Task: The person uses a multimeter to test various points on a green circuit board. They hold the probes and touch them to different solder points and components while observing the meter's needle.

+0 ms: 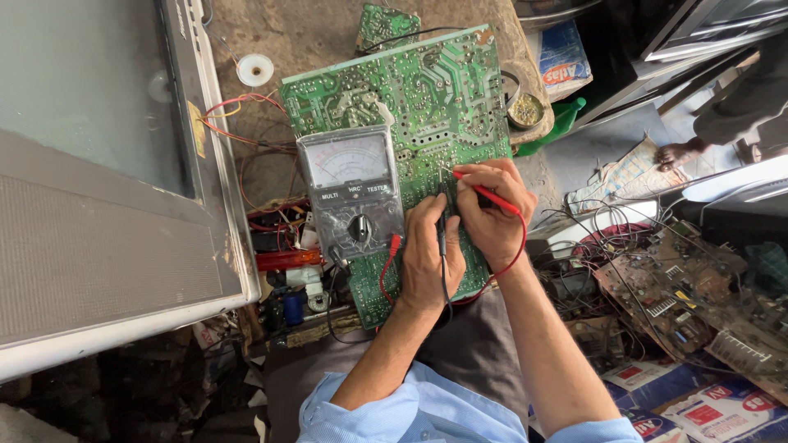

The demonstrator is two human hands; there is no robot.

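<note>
Pinching red probe [484, 194] in right hand [492, 209].

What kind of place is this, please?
Probably an electronics repair workshop: a large green circuit board with a grey analogue meter lying on it, an old grey television set beside it, and brown bare boards among tangled wires.

The large flat green circuit board [427, 107] carries silvery solder dots and pale traces. On its left part lies the grey box-shaped analogue meter [351, 193], white-dialled with a black knob. At the board's lower right, the right hand [492, 215] grips a thin red probe [486, 193]; the left hand [432, 256] grips a thin black probe [442, 238]. Below the board, the sleeves [386, 414] are light blue.
</note>
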